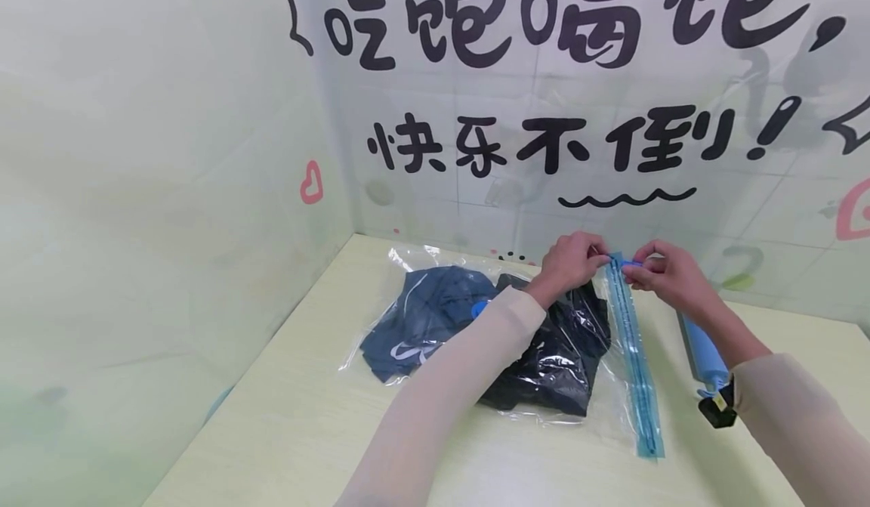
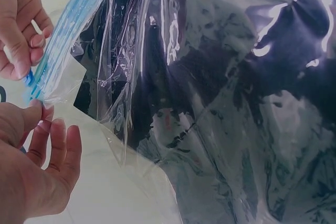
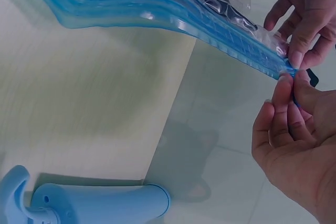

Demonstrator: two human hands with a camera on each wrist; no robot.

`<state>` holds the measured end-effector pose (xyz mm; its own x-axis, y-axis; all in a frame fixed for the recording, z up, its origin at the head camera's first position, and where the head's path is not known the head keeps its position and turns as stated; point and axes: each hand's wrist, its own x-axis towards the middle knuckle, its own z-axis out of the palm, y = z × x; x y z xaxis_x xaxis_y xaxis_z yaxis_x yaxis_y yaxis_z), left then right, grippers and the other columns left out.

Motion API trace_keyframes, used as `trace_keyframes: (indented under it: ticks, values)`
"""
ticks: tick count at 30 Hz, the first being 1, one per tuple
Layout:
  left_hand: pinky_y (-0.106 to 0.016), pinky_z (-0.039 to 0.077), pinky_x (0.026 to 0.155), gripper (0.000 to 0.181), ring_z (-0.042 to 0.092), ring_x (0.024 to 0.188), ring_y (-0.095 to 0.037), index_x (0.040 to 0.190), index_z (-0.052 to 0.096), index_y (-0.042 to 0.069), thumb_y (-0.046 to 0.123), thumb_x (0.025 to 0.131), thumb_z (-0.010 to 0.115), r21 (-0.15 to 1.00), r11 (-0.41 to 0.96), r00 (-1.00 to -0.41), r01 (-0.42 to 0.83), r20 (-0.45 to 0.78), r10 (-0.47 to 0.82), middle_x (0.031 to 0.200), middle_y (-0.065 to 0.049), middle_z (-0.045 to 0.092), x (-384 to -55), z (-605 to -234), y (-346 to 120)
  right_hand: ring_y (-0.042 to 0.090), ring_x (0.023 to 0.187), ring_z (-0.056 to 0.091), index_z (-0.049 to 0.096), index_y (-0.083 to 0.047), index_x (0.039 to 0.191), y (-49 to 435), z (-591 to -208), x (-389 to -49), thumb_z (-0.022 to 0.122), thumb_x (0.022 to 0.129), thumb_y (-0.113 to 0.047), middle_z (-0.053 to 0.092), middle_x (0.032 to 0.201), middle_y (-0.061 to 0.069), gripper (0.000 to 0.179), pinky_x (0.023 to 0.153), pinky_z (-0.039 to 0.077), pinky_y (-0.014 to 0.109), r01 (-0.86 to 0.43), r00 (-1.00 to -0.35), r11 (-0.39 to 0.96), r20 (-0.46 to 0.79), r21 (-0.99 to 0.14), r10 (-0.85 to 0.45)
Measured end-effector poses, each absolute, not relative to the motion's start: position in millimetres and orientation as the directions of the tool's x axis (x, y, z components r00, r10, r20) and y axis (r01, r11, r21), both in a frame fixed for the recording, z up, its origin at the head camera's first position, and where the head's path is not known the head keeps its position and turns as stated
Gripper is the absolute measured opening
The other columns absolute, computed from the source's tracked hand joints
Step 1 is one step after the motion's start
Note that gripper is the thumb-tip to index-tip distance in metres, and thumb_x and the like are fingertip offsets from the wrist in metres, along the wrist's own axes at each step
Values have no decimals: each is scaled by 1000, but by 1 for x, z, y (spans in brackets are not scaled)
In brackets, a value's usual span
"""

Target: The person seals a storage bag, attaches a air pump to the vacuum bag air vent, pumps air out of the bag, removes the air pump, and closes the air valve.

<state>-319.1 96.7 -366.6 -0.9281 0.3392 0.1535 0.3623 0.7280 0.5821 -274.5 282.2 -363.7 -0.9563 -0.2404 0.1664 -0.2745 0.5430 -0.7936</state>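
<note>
A clear plastic storage bag (image 1: pixel 621 390) lies on the table with a blue zip strip (image 1: pixel 633 356) along its right edge. Through the film show a dark blue folded garment (image 1: pixel 435 303) and a black one (image 1: pixel 553 363). My left hand (image 1: pixel 574 258) pinches the far end of the strip between thumb and finger, as the left wrist view also shows. Just beside it, my right hand (image 1: pixel 669 273) pinches a small blue zip slider (image 1: pixel 632 263) at that same end. Fingertips partly hide the slider in the right wrist view.
A blue hand pump (image 3: pixel 105 203) lies on the table (image 1: pixel 285 416) to the right of the bag, partly under my right forearm. A round blue valve (image 1: pixel 479 309) is on the bag. Behind the table rises a wall sheet (image 1: pixel 435 212) with black lettering.
</note>
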Motion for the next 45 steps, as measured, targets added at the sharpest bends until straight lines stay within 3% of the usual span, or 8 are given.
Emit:
trace_keyframes:
  ticks: [5,8,12,23,34,45]
  values:
    - [-21,44,61,10,55,74,-5,102,76,24,28,101,67,582,725,-924,369,148,352,84,14,61,-319,-367,98,17,68,62,61,8,102,282,-365,-278,71,98,-12,69,80,16,22,61,50,22,-341,-940,614,261,-712,-219]
    - [-21,42,60,10,54,73,-5,99,76,24,28,101,67,589,719,-924,369,146,354,82,13,61,-318,-366,98,16,70,58,66,7,105,283,-364,-278,70,99,-14,68,88,18,22,60,49,23,-346,-937,630,291,-695,-194]
    - [-21,41,58,10,53,70,-6,96,75,24,29,101,68,593,715,-923,371,155,351,81,13,61,-318,-366,98,11,78,60,67,8,114,290,-361,-277,64,103,-15,68,103,24,25,68,52,20,-323,-945,615,284,-719,-165]
    - [-20,40,57,12,53,69,-6,97,76,24,28,102,67,581,722,-923,375,162,349,80,12,61,-318,-367,102,22,81,60,71,8,114,291,-365,-278,66,102,-18,70,103,23,29,69,52,22,-308,-951,647,241,-697,-193]
    - [-19,41,60,12,53,70,-5,92,75,21,25,101,68,594,698,-912,400,183,367,78,12,61,-317,-368,102,18,76,61,72,11,107,288,-364,-279,70,99,-15,72,94,21,28,66,53,24,-312,-950,632,226,-710,-214]
    - [-18,41,59,13,53,69,-6,89,73,20,22,101,68,621,675,-907,399,161,389,77,9,60,-313,-364,102,16,73,51,72,11,105,284,-365,-280,72,98,-18,69,85,12,30,61,44,26,-255,-965,603,160,-756,-207]
